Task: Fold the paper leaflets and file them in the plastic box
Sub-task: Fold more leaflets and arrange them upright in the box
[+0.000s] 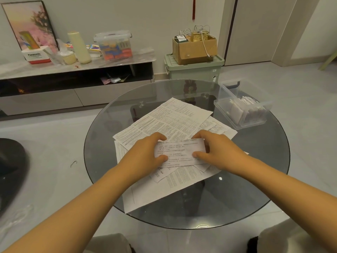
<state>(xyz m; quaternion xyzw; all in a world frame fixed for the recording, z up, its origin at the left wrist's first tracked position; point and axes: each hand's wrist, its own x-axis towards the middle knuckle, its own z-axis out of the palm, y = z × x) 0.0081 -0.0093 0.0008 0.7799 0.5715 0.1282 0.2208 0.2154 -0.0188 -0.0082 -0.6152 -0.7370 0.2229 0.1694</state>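
Both hands at frame centre: left hand (145, 152) and right hand (217, 148) each have their grip pinched on a folded leaflet (179, 152), over loose sheets (164, 121) on the glass worktop (237, 198). Box (242, 108) sits right of centre, folded leaflets inside.

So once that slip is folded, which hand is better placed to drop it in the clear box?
Probably the right hand: the plastic box sits at the table's far right, on its side. Both hands pinch the leaflet; the left hand would have to cross over.
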